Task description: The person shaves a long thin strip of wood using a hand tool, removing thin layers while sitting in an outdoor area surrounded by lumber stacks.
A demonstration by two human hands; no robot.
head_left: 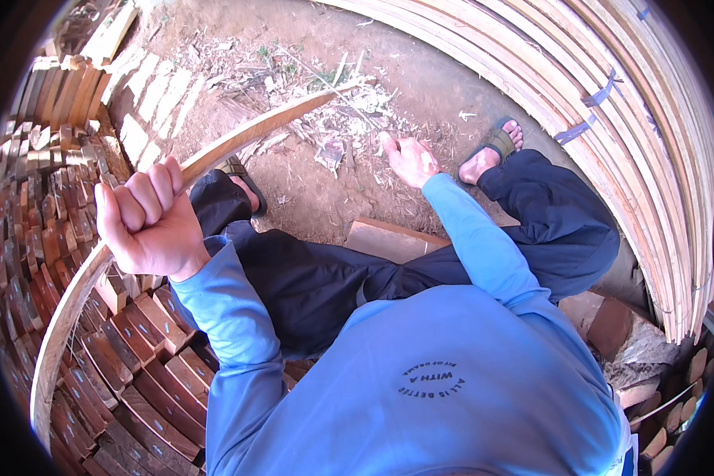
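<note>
Left hand: [157, 222] closed around a long curved wooden strip [254, 128], fingers wrapped over it, thumb raised beside them.
Wooden strip: slants from beyond the left hand, over the ground [420, 59], back past the wrist to above the ground's left edge; whether its far end touches down cannot be told.
Right hand: [411, 161] off the strip, fingers partly bent, over the middle of the ground; whether it holds anything small cannot be told.
Shavings: [373, 103] pale scraps scattered under the strip's far end and near the right hand.
Block: [393, 240] reddish-brown, lying between the legs in dark trousers [547, 206].
Sandal: [497, 144] on the right foot, near the ground's right edge.
Stacked pieces: [166, 321] many short brown ones, along the left edge of the ground.
Long boards: [484, 55] pale, ranged along its right edge, with bluish ties [601, 92].
</note>
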